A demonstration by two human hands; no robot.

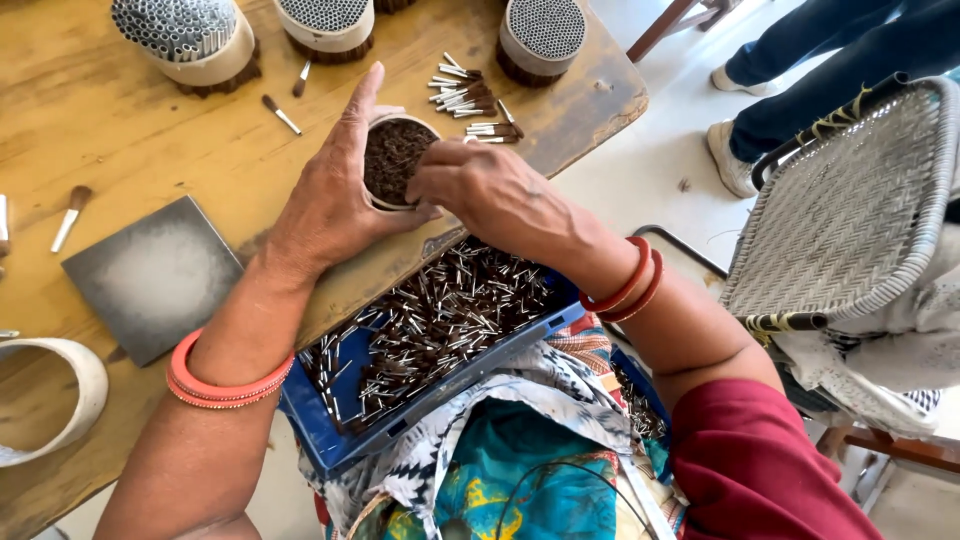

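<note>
My left hand (330,190) wraps around a small round white cup (392,160) packed with dark brown brush tufts, standing at the wooden table's near edge. My right hand (480,190) reaches over the cup's right rim, fingertips pinched at the tufts. Below both hands, on my lap, a blue tray (330,440) holds several small brushes with silver metal ferrules and brown tips. Both wrists wear orange-red bangles.
Three round holders (200,40) of packed metal tubes stand along the table's (120,130) far side. Loose brushes (465,100) lie beside them. A grey tile (150,275) and a white ring (70,400) sit left. A woven chair (850,210) and another person's legs (830,70) are at right.
</note>
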